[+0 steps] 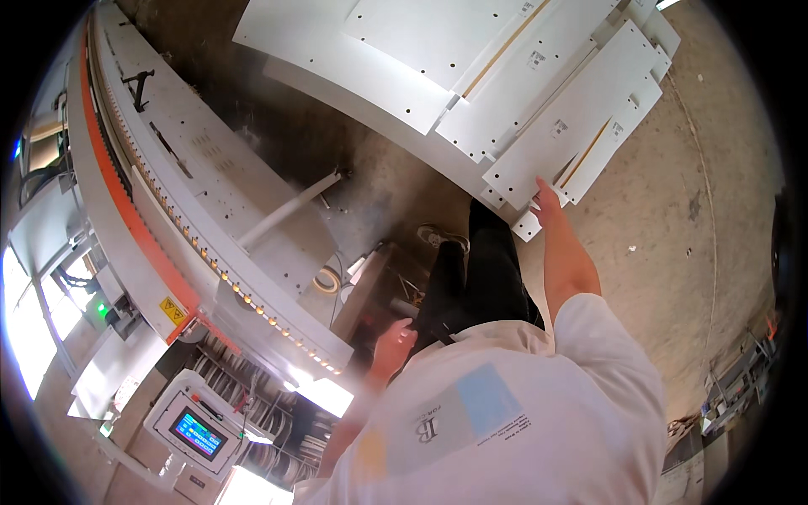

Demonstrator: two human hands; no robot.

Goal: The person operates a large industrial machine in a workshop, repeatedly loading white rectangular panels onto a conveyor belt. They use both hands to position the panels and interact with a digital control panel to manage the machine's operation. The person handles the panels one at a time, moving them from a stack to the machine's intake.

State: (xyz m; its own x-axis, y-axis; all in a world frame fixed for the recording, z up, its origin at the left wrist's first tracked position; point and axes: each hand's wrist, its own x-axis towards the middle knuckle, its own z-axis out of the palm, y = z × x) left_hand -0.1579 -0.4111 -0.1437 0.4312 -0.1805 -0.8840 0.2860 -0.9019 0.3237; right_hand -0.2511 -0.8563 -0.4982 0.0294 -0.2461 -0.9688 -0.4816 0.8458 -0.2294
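My right hand reaches forward to the near end of a long white panel with small dark holes and a label. Its fingers are stretched and lie at the panel's edge, with one fingertip on the top face. Beside that panel lies a narrower white panel, with a tan strip showing between them. My left hand hangs by my waist, away from the panels. Its fingers are loosely bent and apart, and nothing shows in them.
Several more white panels lie stacked ahead. On the left runs a long machine with an orange band and a row of small rollers. A control box with a lit screen stands at lower left. Concrete floor spreads to the right.
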